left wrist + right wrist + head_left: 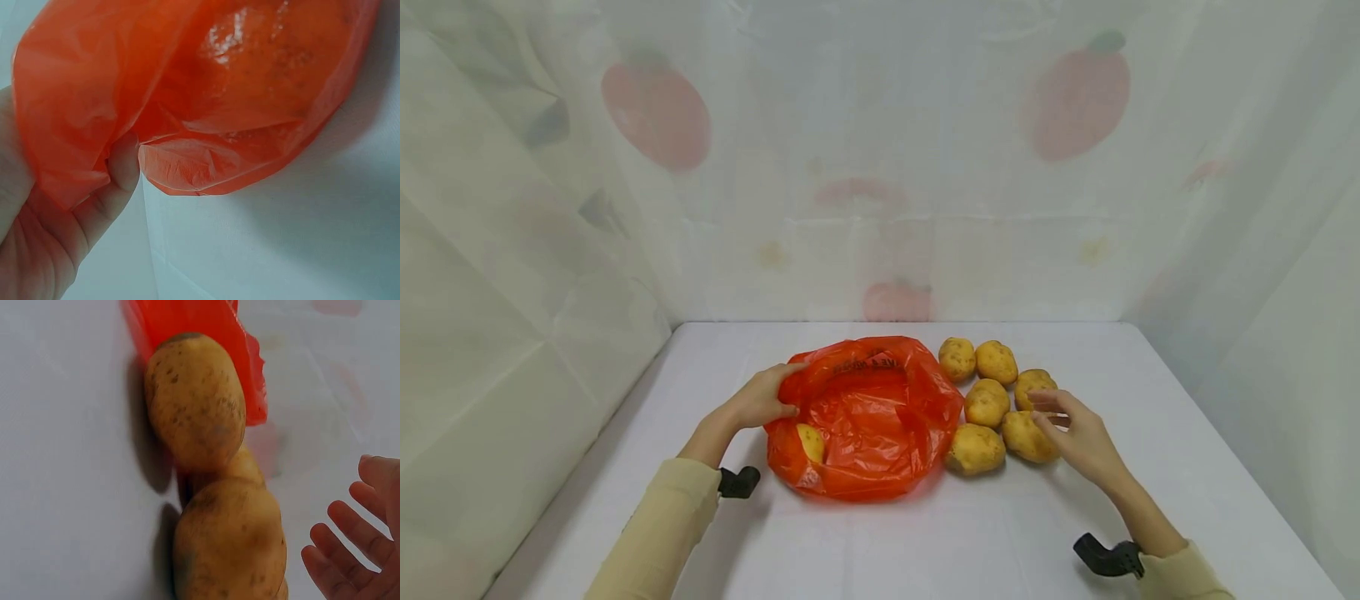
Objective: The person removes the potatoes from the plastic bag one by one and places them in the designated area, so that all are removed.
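Observation:
A thin red plastic bag lies spread on the table with its mouth wide toward me. My left hand pinches the left side of the bag's rim, and the left wrist view shows a fold of the plastic between thumb and fingers. One potato sits inside at the left, partly veiled by the film. To the bag's right several loose potatoes are clustered. Over the rightmost potato hovers my right hand, its fingers spread and nothing in them, as the right wrist view confirms.
A white-covered table holds everything. Behind it hangs a pale curtain with faded fruit prints, and light fabric walls close in both sides. Each wrist carries a black camera mount.

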